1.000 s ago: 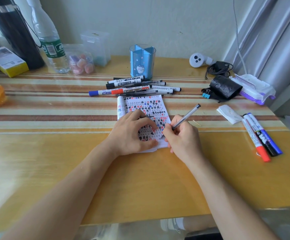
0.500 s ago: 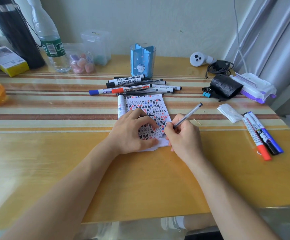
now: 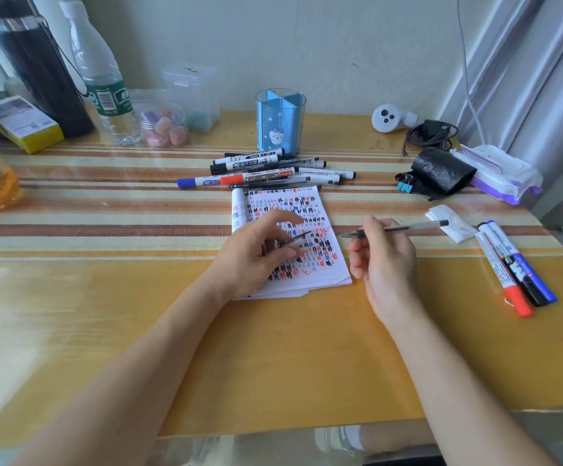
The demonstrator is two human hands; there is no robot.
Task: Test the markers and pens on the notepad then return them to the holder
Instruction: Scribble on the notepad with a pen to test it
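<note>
The striped wooden table (image 3: 273,364) carried everything. Near its middle lay the notepad (image 3: 293,203), its open page crowded with small black, red and blue test marks, only the bottom lines free. The blue holder (image 3: 280,122) stood upright toward the far edge, behind the notepad, and nothing showed above its rim. Between holder and notepad a pile of markers and pens (image 3: 263,169) lay on their sides, the nearest touching the notepad's far edge. Three thick markers (image 3: 515,267), red, black and blue, lay side by side near the right edge, well apart from the pile.

The left hand (image 3: 256,257) hovered over the notepad's left half, fingers curled, pinching a slim clear cap (image 3: 295,239) between thumb and fingertips. The right hand (image 3: 384,260), just beside the notepad's right edge, gripped a thin pen (image 3: 407,227) held roughly level above the table, its writing tip pointing left toward the cap and off the paper.

The step in hand looked like capping this pen once tried. The next move would call for bringing tip and cap into line, pressing them together, then carrying the pen over the pile to drop it upright into a holder compartment.
</note>
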